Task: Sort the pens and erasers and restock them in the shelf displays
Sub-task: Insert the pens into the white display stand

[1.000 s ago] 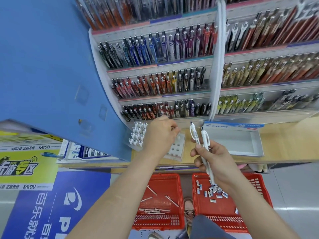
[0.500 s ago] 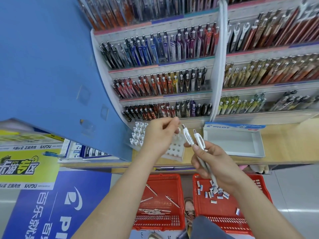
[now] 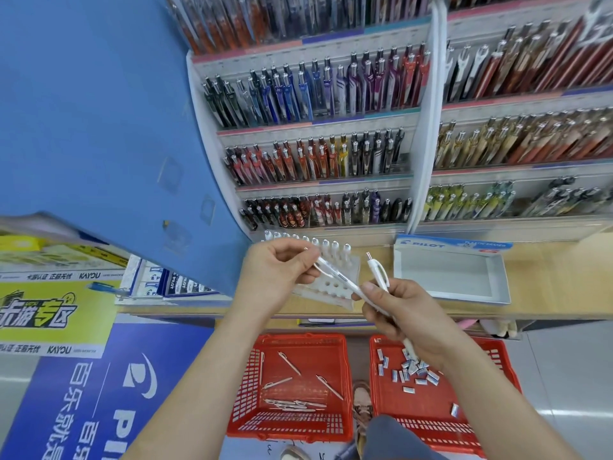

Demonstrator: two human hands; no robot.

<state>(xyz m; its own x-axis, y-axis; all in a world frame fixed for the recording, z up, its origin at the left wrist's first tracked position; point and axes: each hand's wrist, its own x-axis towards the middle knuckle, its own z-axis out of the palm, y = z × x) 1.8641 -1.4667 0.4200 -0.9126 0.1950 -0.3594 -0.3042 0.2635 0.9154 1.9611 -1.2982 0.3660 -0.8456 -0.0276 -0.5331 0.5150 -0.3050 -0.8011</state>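
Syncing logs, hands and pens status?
Left hand pinches slim white plastic pen at clip end. Right hand grips that pen and a second white pen. White perforated pen stand just behind, front holes open; path unobstructed.

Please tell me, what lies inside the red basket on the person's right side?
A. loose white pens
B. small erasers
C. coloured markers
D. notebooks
B: small erasers lie scattered on the bottom of the right red basket, while the loose white pens lie in the left red basket.
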